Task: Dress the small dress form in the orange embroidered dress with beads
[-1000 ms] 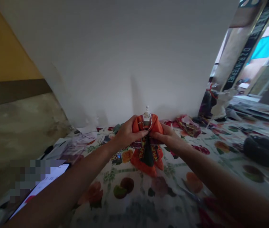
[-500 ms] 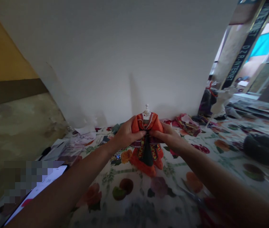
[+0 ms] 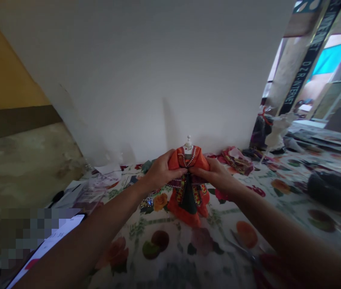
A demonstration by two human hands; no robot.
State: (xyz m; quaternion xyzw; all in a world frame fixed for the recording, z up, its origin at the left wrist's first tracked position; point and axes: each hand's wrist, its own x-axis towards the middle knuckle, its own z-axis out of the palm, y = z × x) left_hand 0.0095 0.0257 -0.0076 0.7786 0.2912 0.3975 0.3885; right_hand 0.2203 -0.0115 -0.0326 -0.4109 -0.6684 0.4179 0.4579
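Note:
A miniature dress form with a white neck knob [image 3: 188, 140] stands upright before me, wearing a small orange dress [image 3: 185, 216] with a dark green front panel, patterned bands and beaded trim. My left hand [image 3: 162, 168] grips the dress at its left side, thumb across the waist. On the other side my right hand [image 3: 215, 172] holds it the same way, and the two thumb tips nearly meet at the front. My other fingers are mostly hidden behind the dress.
A flowered tablecloth [image 3: 146, 216] covers the table against a white wall [image 3: 158, 72]. Fabric scraps [image 3: 238, 158], a bare white mini dress form [image 3: 277, 134] and a dark plastic-wrapped bundle [image 3: 333, 188] lie or stand rightward. Papers [image 3: 107, 172] and a lit phone [image 3: 52, 245] are at left.
The view has shifted slightly, so the dress and both hands appear a little lower and to the right. Both hands keep their hold at the waist.

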